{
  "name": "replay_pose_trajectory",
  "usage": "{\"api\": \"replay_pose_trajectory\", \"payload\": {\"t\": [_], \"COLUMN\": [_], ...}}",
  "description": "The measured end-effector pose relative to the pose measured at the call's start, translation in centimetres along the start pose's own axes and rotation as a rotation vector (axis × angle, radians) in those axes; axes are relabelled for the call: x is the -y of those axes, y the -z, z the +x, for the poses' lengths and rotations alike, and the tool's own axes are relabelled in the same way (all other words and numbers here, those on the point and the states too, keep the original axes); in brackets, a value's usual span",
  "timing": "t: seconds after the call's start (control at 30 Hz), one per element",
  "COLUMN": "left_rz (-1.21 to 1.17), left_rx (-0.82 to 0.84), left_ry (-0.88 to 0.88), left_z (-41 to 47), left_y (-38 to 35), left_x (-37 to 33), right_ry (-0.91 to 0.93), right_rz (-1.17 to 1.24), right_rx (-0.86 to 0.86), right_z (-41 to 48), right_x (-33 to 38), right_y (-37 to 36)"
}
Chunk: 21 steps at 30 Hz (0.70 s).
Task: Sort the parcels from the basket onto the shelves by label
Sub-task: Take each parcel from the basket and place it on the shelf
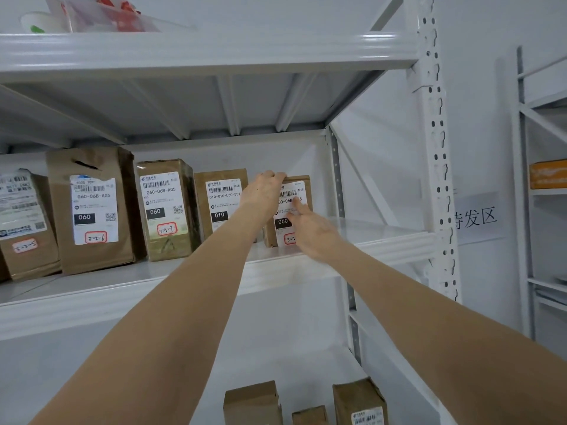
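Brown parcel [283, 223], white 060 label, upright near the shelf [383, 240] right end. Left hand [265, 191] grips its top; right hand [310, 230] touches the label, forefinger outstretched.

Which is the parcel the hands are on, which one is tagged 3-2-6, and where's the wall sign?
Parcel being handled [283, 223], head view, black 060 box on its label.
Parcel tagged 3-2-6 [93, 207], head view, middle of its white label.
Wall sign [478, 217], head view, its printed characters.

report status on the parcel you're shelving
Left hand grips top of end parcel; right hand touches its label. Upright on shelf. Nothing blocking.
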<state>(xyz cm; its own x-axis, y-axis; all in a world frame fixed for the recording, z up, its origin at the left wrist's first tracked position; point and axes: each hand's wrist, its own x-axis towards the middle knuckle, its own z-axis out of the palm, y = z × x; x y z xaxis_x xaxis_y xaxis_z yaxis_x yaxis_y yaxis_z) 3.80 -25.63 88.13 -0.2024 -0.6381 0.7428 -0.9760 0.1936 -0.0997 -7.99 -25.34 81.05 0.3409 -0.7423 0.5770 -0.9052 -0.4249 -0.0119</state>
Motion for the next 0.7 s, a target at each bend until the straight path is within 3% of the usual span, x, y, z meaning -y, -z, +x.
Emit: {"api": "replay_pose_trajectory", "payload": {"t": [0.43,0.53,0.7], "left_rz": [0.07,0.175,0.121], "left_rx": [0.122,0.109,0.035], "left_ry": [-0.068,-0.101,-0.044], "left_z": [1.7,1.1,-2.6], "left_y": [-1.3,-0.2,1.7], "left_x": [1.4,1.3,0.2], "right_ry": [-0.062,-0.123,-0.169], "right_rz": [0.05,0.139,0.186], "right_rx": [0.068,0.011,-0.145], "right_z": [1.9,0.9,-1.8], "right_x": [0.4,0.7,1.4], "right_y": [-0.1,0.6,1.7]}}
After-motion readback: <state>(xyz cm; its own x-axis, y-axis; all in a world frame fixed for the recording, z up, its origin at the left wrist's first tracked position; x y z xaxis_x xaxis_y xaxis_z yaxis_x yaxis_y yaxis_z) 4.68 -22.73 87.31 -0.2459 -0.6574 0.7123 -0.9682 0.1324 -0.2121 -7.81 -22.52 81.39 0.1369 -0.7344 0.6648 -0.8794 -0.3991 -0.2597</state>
